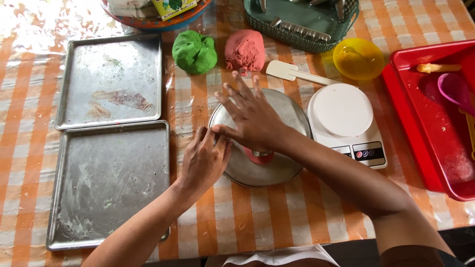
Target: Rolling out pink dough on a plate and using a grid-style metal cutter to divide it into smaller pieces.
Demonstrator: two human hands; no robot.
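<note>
Plate [277,170], round steel, on checked cloth; small red dough piece [258,157] lies on it. Left hand [204,160] is curled at its rim; right hand [252,118] is spread flat above. Beyond: green dough [194,52], red dough [245,50].

Right hand [252,118] hides most of the red dough piece [258,157]; basket [302,24] cut off.
</note>
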